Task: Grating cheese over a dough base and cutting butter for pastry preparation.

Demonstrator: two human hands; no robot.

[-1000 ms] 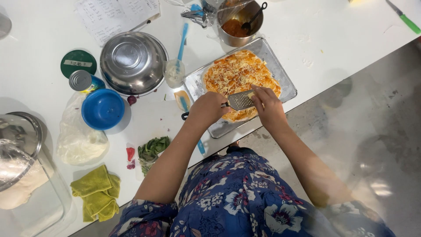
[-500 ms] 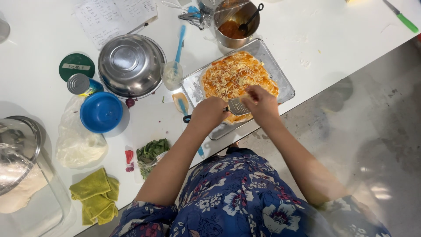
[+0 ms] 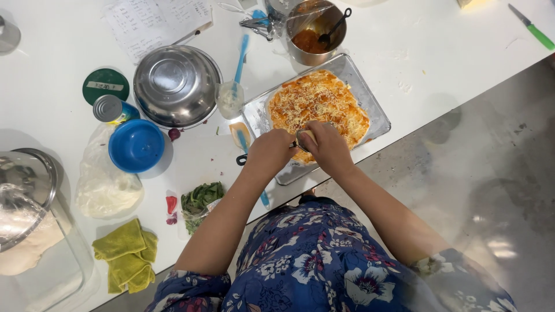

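A white tabletop [image 3: 451,52] runs across the upper part of the view, its near edge slanting over a grey concrete floor [image 3: 491,190]. Both hands meet at the near edge of a metal tray [image 3: 378,118] that sits close to that edge: the left hand [image 3: 272,153] is clenched around a dark handle, and the right hand [image 3: 324,144] is closed over a small yellowish piece, pressing it on a grater [image 3: 302,138] held between the two; what exactly the piece is cannot be told. On the tray lies a pizza [image 3: 315,104] covered with red sauce and shredded cheese. Just beyond the tray's far corner stands a pot [image 3: 315,34] of sauce with a dark spoon in it. Left of the tray are a glass [image 3: 229,99] holding a blue spatula, a steel bowl [image 3: 176,85], a blue bowl [image 3: 136,145], a tin can [image 3: 108,108] and a green lid [image 3: 105,84]. Near the tabletop's front edge lie a bag of greens [image 3: 199,202] and a yellow-green cloth [image 3: 126,254]. A green-handled knife [image 3: 532,26] rests towards the far right corner.
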